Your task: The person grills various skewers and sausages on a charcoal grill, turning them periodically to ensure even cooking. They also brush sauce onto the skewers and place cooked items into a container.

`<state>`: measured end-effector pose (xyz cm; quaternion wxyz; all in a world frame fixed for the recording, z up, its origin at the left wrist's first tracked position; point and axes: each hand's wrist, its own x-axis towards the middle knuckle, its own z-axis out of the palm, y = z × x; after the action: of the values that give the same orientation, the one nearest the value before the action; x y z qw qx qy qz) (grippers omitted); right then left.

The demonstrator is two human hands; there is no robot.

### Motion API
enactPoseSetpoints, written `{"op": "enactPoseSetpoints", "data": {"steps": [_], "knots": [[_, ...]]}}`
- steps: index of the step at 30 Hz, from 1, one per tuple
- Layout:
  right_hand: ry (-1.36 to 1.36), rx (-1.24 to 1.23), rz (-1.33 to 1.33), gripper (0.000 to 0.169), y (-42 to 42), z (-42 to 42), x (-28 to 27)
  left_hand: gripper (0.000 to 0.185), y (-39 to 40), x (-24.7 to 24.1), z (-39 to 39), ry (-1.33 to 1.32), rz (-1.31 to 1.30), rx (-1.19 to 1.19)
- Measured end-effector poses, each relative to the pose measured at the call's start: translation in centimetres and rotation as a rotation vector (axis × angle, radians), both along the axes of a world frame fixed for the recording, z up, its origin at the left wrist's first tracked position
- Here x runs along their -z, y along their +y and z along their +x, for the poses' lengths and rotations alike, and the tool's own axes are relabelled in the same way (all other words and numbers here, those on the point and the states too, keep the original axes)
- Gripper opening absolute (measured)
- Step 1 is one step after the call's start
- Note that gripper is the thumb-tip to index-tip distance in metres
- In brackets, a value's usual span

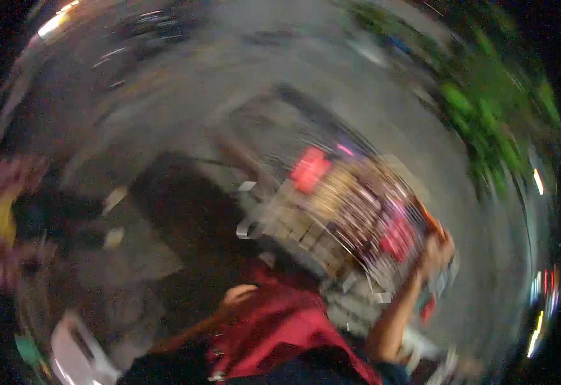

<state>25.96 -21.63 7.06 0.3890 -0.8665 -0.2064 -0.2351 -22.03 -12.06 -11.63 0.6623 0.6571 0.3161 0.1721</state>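
Strong motion blur runs through the whole view. Before me to the right stands a stall cart [304,231] with a tray of many small brownish goods [362,207], too smeared to name. A pinkish-red item [311,169] and a second red item [398,237] lie among them, beside a yellowish heap [333,190]. My right hand [438,249] is closed on the orange edge [424,214] at the cart's right side. My left hand [240,294] is low, against or just beside the red apron [280,327] on my body; its fingers are mostly hidden.
A pale plastic chair [81,351] is at the lower left. At the left rim is a blurred figure, apparently a person [9,216], with a yellow patch. Green plants [482,110] line the right. Grey pavement [174,101] surrounds the cart, and a dark shadow [189,207] falls left of it.
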Motion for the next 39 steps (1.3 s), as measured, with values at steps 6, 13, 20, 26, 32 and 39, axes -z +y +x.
{"op": "enactPoseSetpoints", "data": {"steps": [6,13,20,26,32,39], "knots": [[-0.109,0.007,0.193,0.004,-2.0,4.6,0.7,0.029,2.8,-3.1,1.6,0.158,-0.227,0.140],[-0.186,-0.299,-0.170,0.011,5.0,-1.2,3.8,0.027,4.7,-4.6,2.4,0.311,-0.195,0.259],[-0.546,-0.004,-0.944,0.030,7.5,2.3,4.3,0.026,6.7,-1.3,8.1,0.280,-0.118,0.432],[-0.080,-0.197,0.040,0.013,9.9,3.9,1.2,0.025,7.2,-0.8,12.5,0.360,-0.135,0.591],[0.163,-0.442,0.224,0.008,11.0,-4.6,-0.1,0.025,7.6,-0.3,13.4,0.388,-0.148,0.628],[-0.034,-0.428,0.241,0.022,4.0,-8.4,-2.6,0.025,6.2,0.5,11.6,0.365,-0.169,0.660]]}}
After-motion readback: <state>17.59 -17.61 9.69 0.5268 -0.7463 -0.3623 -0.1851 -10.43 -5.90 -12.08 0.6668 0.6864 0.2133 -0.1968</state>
